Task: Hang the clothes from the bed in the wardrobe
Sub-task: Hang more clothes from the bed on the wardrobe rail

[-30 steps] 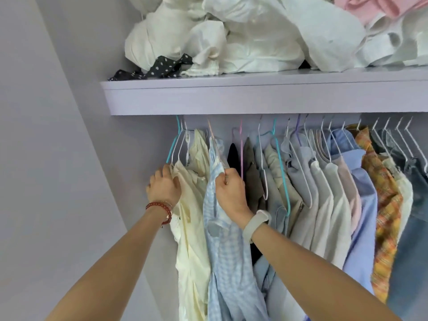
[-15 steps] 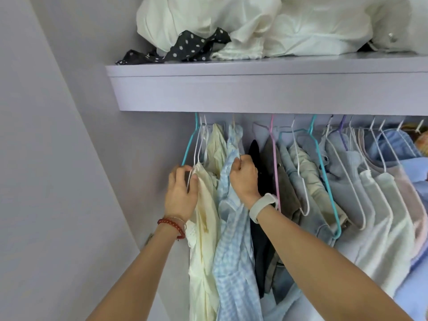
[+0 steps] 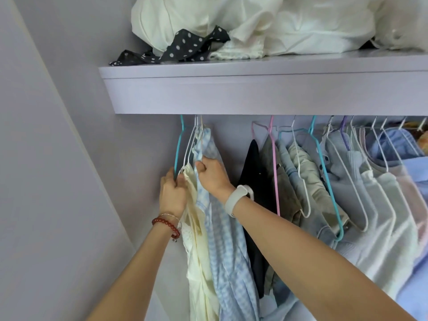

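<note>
A blue-and-white checked shirt (image 3: 228, 258) hangs at the left end of the wardrobe rail, beside a cream garment (image 3: 199, 262). My right hand (image 3: 212, 176) grips the checked shirt's shoulder near its hanger. My left hand (image 3: 172, 193) grips the lower ends of a teal hanger (image 3: 178, 147) and white hangers (image 3: 190, 144) at the cream garment's shoulder. The rail itself is hidden behind the shelf's front board.
To the right hang a black garment (image 3: 251, 172), olive, denim and white pieces on pink, teal and white hangers. A gap on the rail separates them from the checked shirt. The lilac shelf (image 3: 254, 93) above carries a white fabric pile and a dotted black cloth (image 3: 185, 48). Wardrobe wall stands left.
Both hands have shifted the cream garment and checked shirt leftward along the rail, opening a gap before the black garment. The view has moved closer and to the left.
</note>
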A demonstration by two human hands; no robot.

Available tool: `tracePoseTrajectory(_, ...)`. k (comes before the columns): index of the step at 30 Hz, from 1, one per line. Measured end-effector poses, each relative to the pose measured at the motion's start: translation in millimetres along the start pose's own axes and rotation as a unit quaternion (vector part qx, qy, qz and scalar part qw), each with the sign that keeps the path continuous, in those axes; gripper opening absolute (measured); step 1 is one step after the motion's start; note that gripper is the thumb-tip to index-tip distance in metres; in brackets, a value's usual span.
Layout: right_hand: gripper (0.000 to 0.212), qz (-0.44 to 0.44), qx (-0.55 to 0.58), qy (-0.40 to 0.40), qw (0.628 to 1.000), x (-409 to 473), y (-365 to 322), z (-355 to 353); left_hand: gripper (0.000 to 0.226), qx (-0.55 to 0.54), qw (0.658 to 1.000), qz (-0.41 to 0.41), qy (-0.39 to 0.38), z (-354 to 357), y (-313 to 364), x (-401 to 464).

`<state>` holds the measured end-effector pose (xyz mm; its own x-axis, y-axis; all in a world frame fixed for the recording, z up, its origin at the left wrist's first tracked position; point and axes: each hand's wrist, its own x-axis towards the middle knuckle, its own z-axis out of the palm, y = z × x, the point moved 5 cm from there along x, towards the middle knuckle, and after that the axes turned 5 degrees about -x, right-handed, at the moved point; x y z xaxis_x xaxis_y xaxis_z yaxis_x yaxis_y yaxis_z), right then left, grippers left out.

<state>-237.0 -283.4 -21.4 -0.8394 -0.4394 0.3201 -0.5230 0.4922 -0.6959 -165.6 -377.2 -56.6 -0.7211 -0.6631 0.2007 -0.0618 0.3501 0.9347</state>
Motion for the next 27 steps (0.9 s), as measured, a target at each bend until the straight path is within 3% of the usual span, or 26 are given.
tracePoseTrajectory(6, 0.038, 0.012, 0.05, -0.053, 0.997, -1, 6, 7, 0.033, 0.054, 0.998, 0.022, -0.04, -7, 4, -2)
tracePoseTrajectory(9, 0.03, 0.016, 0.069, -0.06, 0.996, -19, 20, -4, 0.043, 0.089, 0.995, 0.033, -0.018, -8, 13, -9)
tracePoseTrajectory(14, 0.029, -0.023, 0.017, 0.077, 0.997, -63, 46, -59, 0.035, 0.073, 0.976, 0.194, 0.068, -6, 64, -34)
tracePoseTrajectory(18, 0.029, -0.081, -0.075, 0.24, 0.965, -101, 60, -124, 0.032, 0.034, 0.954, 0.296, 0.016, 34, 98, -58)
tracePoseTrajectory(20, 0.029, -0.072, -0.155, 0.305, 0.937, -118, 74, -152, 0.034, 0.003, 0.962, 0.266, -0.063, 70, 96, -70)
tracePoseTrajectory(23, 0.031, 0.006, -0.232, 0.342, 0.911, -140, 108, -181, 0.05, -0.01, 0.97, 0.152, -0.189, 127, 80, -91)
tracePoseTrajectory(27, 0.037, 0.042, -0.27, 0.329, 0.904, -157, 131, -197, 0.06, -0.008, 0.969, 0.103, -0.227, 169, 67, -113)
